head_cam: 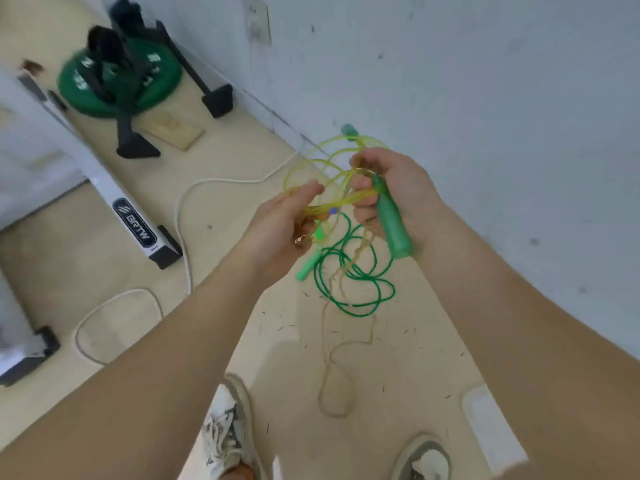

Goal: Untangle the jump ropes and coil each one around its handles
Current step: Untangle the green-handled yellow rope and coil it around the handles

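My right hand [391, 188] grips a green handle [393, 225] that points down and toward me, with a second green handle end [348, 130] showing above the fist. Loops of yellow rope [332, 168] run from that fist across to my left hand [280, 226], whose thumb and fingers pinch the yellow strands. A light green handle [308, 265] hangs under my left palm. A dark green rope [353, 278] dangles in loose tangled loops below both hands. A tan rope [332, 368] trails down to the floor beneath it.
A pale wall [485, 98] runs along the right. On the floor lie a green weight plate [72, 88] on a black stand, a wooden board [175, 131], a white frame bar [135, 223] and a white cable [180, 216]. My shoes [225, 434] are below.
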`<state>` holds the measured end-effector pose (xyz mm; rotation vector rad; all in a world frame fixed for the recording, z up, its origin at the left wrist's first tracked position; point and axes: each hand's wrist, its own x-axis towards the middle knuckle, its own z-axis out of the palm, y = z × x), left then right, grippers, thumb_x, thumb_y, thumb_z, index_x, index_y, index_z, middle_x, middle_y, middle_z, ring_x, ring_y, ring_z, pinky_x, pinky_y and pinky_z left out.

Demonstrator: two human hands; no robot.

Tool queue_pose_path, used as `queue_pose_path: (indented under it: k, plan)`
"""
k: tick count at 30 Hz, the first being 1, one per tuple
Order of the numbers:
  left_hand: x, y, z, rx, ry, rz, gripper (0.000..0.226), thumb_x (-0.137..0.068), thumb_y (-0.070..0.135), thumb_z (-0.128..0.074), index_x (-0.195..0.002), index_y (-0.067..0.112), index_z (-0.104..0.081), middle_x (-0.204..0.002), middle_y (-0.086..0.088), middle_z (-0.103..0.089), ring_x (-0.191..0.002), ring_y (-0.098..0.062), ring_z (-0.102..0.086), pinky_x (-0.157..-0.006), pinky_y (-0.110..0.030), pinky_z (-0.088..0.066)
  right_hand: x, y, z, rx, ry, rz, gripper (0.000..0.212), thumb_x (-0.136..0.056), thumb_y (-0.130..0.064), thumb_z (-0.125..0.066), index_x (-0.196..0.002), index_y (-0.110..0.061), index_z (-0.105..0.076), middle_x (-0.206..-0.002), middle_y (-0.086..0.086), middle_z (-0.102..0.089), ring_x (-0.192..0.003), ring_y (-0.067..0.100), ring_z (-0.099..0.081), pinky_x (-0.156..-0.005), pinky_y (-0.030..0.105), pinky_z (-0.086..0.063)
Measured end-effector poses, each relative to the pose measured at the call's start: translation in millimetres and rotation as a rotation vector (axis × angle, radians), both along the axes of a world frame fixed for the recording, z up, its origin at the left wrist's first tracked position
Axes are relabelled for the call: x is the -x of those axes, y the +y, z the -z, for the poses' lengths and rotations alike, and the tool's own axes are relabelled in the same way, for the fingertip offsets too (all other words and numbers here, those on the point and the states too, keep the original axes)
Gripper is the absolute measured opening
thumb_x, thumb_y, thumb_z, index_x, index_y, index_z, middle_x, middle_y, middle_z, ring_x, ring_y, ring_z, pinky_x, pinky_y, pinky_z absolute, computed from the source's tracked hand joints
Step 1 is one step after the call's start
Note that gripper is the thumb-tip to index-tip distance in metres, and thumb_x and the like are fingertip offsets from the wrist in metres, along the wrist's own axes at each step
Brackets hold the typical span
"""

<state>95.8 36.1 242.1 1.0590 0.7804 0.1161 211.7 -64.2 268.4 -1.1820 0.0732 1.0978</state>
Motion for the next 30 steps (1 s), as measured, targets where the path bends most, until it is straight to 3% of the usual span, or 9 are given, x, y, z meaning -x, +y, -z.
queue_pose_path:
  k: [5, 9, 14, 17, 21, 24, 26, 28, 30]
  plan:
    - [28.0, -15.4, -75.3, -0.004, -0.319, 0.040, 0.057, -0.080, 0.017, -0.070, -0.132, 0.033, -0.050, -0.101, 0.000, -0.071, -0.095, -0.014, -0.065, -0.091, -0.037, -0.047, -1.6, -1.7, -98.5, -0.377, 0.184, 0.204, 0.031, -0.101, -0.023, -0.039, -0.072, -0.014, -0.047, -0.049, -0.003, -0.039, -0.032, 0.007, -0.038, -0.027, 0.015, -0.025]
    - [41.6, -33.2, -71.5, -0.364, -0.274, 0.322, 0.088, -0.075, 0.024, -0.078, -0.144, 0.045, -0.026, -0.122, 0.001, -0.063, -0.115, -0.007, -0.059, -0.088, -0.023, -0.050, 23.9, 12.7, -119.1, -0.400, 0.215, 0.234, 0.033, -0.101, -0.031, -0.043, -0.076, -0.011, -0.051, -0.053, 0.000, -0.043, -0.032, 0.010, -0.044, -0.027, 0.016, -0.030]
    - [46.0, -20.9, -41.2, -0.694, -0.007, 0.414, 0.083, -0.079, 0.038, -0.075, -0.140, 0.053, -0.021, -0.107, 0.006, -0.063, -0.093, -0.009, -0.064, -0.081, -0.029, -0.054, 47.4, 5.7, -89.7, -0.151, 0.074, 0.119, 0.029, -0.099, -0.037, -0.046, -0.091, -0.012, -0.057, -0.065, 0.000, -0.046, -0.039, 0.008, -0.039, -0.030, 0.016, -0.028]
    - [50.8, -7.2, -30.3, -1.005, 0.249, 0.421, 0.042, -0.084, 0.030, -0.057, -0.125, 0.040, -0.052, -0.085, 0.002, -0.069, -0.088, -0.024, -0.065, -0.078, -0.037, -0.053, 51.8, -9.2, -67.0, 0.046, -0.110, 0.000, 0.015, -0.093, -0.027, -0.059, -0.100, -0.015, -0.062, -0.069, 0.001, -0.052, -0.043, 0.008, -0.036, -0.031, 0.017, -0.026]
    - [52.2, 11.2, -36.6, -0.953, 0.245, 0.093, 0.019, -0.086, 0.024, -0.053, -0.087, 0.019, -0.072, -0.054, 0.002, -0.055, -0.059, -0.022, -0.055, -0.061, -0.030, -0.048, 51.1, -22.6, -32.8, 0.349, -0.351, -0.176, 0.018, -0.092, -0.030, -0.062, -0.096, -0.015, -0.070, -0.067, 0.002, -0.061, -0.042, 0.012, -0.040, -0.040, 0.021, -0.033]
    - [53.7, 23.8, -52.8, -0.730, 0.161, -0.241, 0.019, -0.089, 0.026, -0.055, -0.082, 0.020, -0.072, -0.053, 0.005, -0.047, -0.049, -0.008, -0.046, -0.051, -0.021, -0.039, 35.0, -25.7, -10.1, 0.588, -0.653, -0.264, 0.019, -0.093, -0.022, -0.058, -0.082, -0.015, -0.072, -0.068, 0.006, -0.059, -0.047, 0.016, -0.046, -0.046, 0.020, -0.040]
    - [58.4, 28.3, -59.3, -0.737, 0.221, -0.270, 0.031, -0.092, 0.036, -0.051, -0.076, 0.020, -0.072, -0.053, 0.005, -0.041, -0.052, -0.012, -0.043, -0.056, -0.026, -0.036, 24.3, -29.6, 1.4, 0.725, -0.851, -0.245, 0.019, -0.091, -0.017, -0.055, -0.082, -0.019, -0.071, -0.074, 0.008, -0.062, -0.058, 0.021, -0.055, -0.059, 0.024, -0.047]
    - [59.6, 28.3, -63.6, -0.790, 0.362, -0.111, 0.054, -0.095, 0.051, -0.039, -0.068, 0.020, -0.073, -0.053, 0.003, -0.039, -0.056, -0.018, -0.043, -0.062, -0.031, -0.037, 19.4, -32.0, 7.2, 0.844, -1.024, -0.270, 0.026, -0.092, -0.014, -0.050, -0.109, -0.021, -0.068, -0.094, 0.009, -0.066, -0.083, 0.028, -0.061, -0.078, 0.030, -0.046]
    - [54.4, 23.8, -64.0, -0.850, 0.489, 0.096, 0.072, -0.096, 0.059, -0.027, -0.059, 0.019, -0.073, -0.056, 0.000, -0.045, -0.057, -0.020, -0.047, -0.063, -0.031, -0.039, 20.1, -29.9, 9.6, 0.923, -1.101, -0.431, 0.050, -0.093, -0.014, -0.047, -0.142, -0.026, -0.045, -0.135, 0.013, -0.053, -0.119, 0.036, -0.052, -0.097, 0.037, -0.042]
